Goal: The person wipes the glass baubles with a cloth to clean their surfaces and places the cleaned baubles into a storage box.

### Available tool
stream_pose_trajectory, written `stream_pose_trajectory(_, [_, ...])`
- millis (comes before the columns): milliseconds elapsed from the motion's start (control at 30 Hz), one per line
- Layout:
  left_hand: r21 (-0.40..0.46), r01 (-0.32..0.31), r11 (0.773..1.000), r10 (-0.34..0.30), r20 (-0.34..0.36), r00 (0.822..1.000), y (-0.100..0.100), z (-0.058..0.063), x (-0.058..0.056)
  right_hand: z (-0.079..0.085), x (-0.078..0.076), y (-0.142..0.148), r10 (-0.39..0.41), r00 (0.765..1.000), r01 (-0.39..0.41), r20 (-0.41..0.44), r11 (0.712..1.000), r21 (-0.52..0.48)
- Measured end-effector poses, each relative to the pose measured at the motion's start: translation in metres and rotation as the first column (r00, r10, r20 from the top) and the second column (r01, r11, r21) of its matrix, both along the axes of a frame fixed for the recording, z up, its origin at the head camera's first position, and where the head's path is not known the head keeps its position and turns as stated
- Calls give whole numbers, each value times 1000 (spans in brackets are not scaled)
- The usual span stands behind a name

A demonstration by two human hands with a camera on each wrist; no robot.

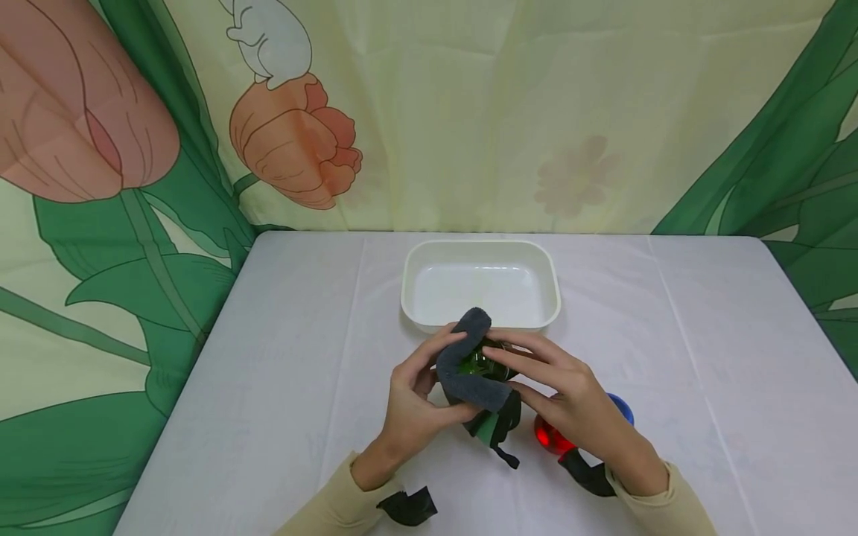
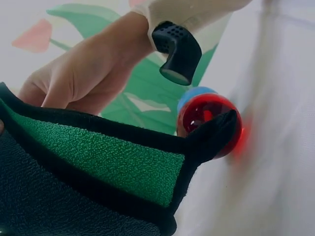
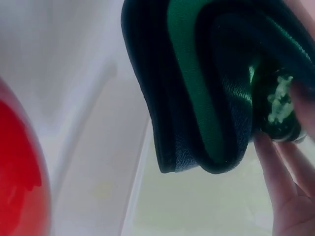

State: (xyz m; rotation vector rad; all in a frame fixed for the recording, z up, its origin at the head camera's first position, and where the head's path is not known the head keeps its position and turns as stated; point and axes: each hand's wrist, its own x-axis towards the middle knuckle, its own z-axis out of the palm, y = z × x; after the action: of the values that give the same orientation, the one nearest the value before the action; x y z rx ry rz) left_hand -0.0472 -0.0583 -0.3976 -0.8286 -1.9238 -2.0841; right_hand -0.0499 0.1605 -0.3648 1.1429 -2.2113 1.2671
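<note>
A dark grey cloth [image 1: 472, 388] with a green stripe and black edging is folded around a shiny, rounded dark green object [image 1: 477, 365]. From the left side, my left hand [image 1: 414, 398] holds the cloth between thumb and fingers. My right hand [image 1: 570, 387] grips the green object from the right, its fingers bent over the top. In the right wrist view the green object [image 3: 281, 105] shows glossy highlights and sits inside the cloth's fold. Cloth and fingers hide most of it, so its exact kind is unclear.
Behind the hands stands a white rectangular tray [image 1: 482, 286]. Partly under the right forearm, a shiny red round object [image 1: 553, 438] and a blue one [image 1: 622, 408] rest on the white tablecloth [image 1: 288, 387]. Black camera mounts [image 1: 407, 508] sit at both wrists.
</note>
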Motion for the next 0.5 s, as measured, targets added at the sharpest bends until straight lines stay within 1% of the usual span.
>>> stream_pose_trajectory(133, [-6,2,1000,-3,-42,999,0,-1,0,1,2,2,-28,997,26,70,999,22])
stream_pose_trajectory(200, [-4,-5,1000,5,-47,999,1,-1,0,1,3,3,-40,994,37,100,999,32])
stream_pose_trajectory(400, [19,-43,999,43,10,999,0,0,1,2,3,2,-42,988,34,147,998,52])
stream_pose_trajectory(500, [26,-43,999,42,18,999,0,0,1,2,2,3,-25,993,21,113,999,38])
